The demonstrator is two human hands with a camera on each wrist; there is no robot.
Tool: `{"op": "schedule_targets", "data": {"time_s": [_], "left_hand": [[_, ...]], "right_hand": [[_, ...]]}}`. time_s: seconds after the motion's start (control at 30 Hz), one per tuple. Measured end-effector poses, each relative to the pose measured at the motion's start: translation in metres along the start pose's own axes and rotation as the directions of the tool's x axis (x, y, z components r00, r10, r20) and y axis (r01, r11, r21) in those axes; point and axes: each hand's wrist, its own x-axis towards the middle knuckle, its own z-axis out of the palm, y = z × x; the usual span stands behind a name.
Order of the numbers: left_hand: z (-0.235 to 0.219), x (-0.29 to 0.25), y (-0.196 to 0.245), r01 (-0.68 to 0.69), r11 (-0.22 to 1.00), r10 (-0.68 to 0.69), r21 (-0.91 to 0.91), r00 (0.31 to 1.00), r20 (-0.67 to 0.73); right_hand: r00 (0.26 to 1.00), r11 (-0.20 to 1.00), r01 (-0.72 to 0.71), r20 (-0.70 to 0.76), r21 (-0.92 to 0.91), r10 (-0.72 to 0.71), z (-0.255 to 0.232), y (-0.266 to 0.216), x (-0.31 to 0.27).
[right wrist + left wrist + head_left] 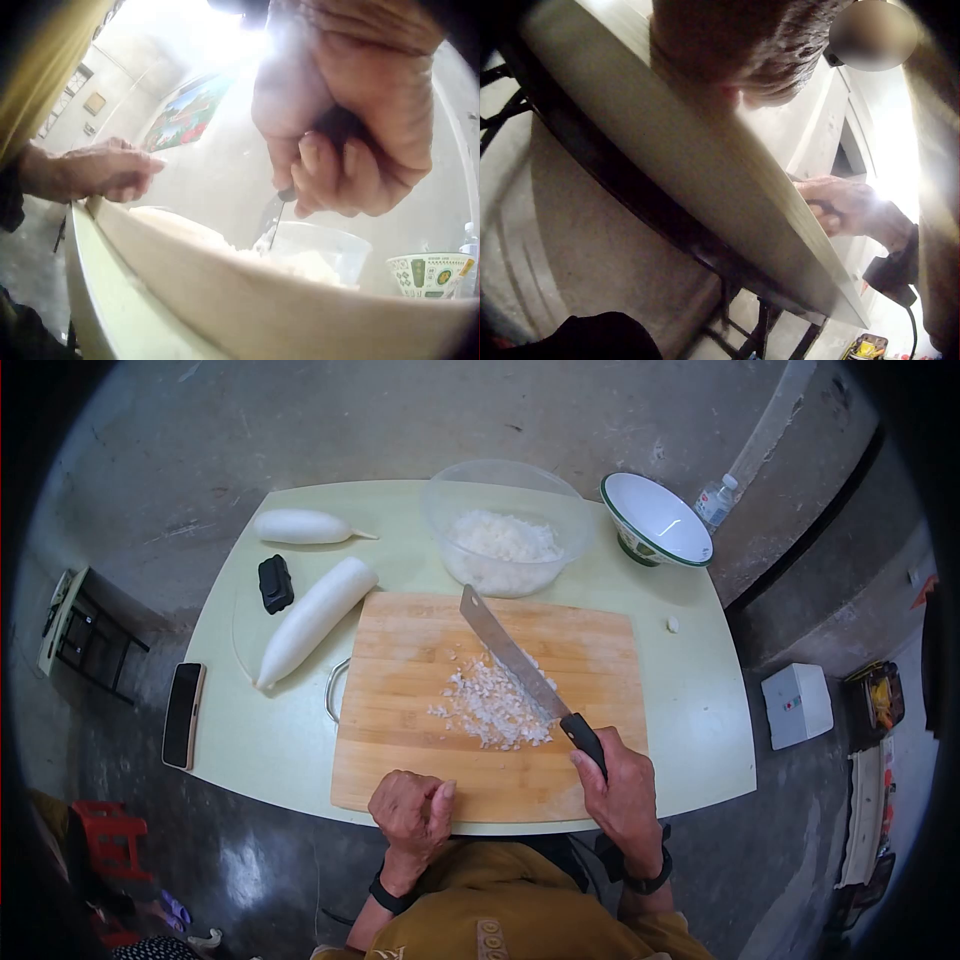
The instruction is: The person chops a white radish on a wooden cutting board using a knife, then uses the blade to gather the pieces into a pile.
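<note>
My right hand [622, 785] grips the black handle [583, 744] of a kitchen knife [505, 650]. Its broad blade slants up and left across a pile of finely chopped white bits [490, 705] on a wooden cutting board [395, 755]. In the right wrist view the fingers wrap round the handle, with the blade pointing down toward the board. My left hand [410, 810] rests at the board's near edge with its fingers loosely curled and nothing in them. The left wrist view shows part of it [757, 60], dark, above the table edge.
Two white radishes [318, 622] [300, 526] lie at the left beside a small black case [275, 583]. Behind the board stand a clear bowl [508, 575] of shredded white food and an enamel bowl [658, 520]. A phone [184, 715] sits at the table's left edge; a bottle [715, 500] stands back right.
</note>
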Motion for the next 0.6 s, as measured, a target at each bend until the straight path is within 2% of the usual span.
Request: {"op": "schedule_targets", "data": {"time_s": [0.13,0.2,0.3,0.53,0.6], "left_hand": [[0.0,0.0001,0.0009,0.011,1.0,-0.011,-0.006,1.0,0.009],[0.0015,0.0008,0.0008,0.008,1.0,-0.008,-0.009,1.0,0.001],[0.0009,-0.0001,0.0003,0.004,1.0,-0.004,-0.007,1.0,0.004],[0.0006,-0.0002,0.0008,0.004,1.0,-0.004,0.006,1.0,0.009],[-0.0001,-0.0016,0.0004,0.012,1.0,-0.013,0.01,1.0,0.016]], "right_hand": [[0.999,0.998,0.042,0.008,-0.035,-0.042,0.0061,0.0058,0.0005],[0.999,0.999,-0.017,0.032,-0.033,0.018,-0.0008,-0.0009,-0.0005],[0.999,0.999,0.036,-0.032,-0.014,-0.037,0.0038,0.0014,0.0014],[1.0,1.0,-0.014,0.019,-0.001,0.014,0.0016,0.0028,0.0009],[0.999,0.997,0.044,0.017,-0.069,-0.043,0.0086,0.0078,0.0008]]}}
